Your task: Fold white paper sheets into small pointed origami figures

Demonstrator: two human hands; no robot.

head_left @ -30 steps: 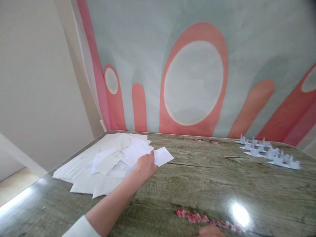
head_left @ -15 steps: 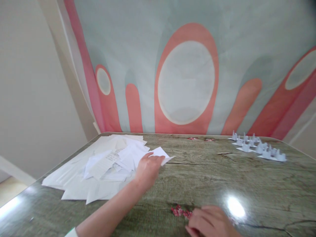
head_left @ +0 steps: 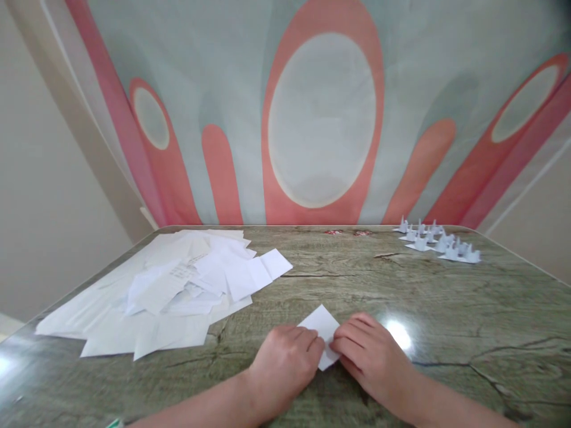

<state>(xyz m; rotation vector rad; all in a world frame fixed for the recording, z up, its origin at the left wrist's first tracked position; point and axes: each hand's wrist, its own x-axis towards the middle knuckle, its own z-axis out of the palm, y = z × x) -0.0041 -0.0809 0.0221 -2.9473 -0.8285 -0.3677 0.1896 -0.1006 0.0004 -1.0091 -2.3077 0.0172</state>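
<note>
A small white sheet of paper (head_left: 322, 321) lies on the table in front of me, turned so that one corner points away. My left hand (head_left: 288, 362) grips its left side with the fingers curled. From the right, my right hand (head_left: 368, 353) pinches the opposite edge, fingers bent and close together. Parts of the paper are hidden under the fingers of both hands. Whether it is folded in layers I cannot tell.
A spread pile of white papers (head_left: 107, 309) covers the table's left side, with a creased sheet (head_left: 275, 263) at its right edge. Several small folded paper pieces (head_left: 457, 251) stand at the back right. Behind the wood-patterned table (head_left: 446, 315) hangs a patterned backdrop (head_left: 245, 77).
My left hand has come from the pile back toward me and now holds a paper. My right hand has moved up to meet it. The view has shifted a little.
</note>
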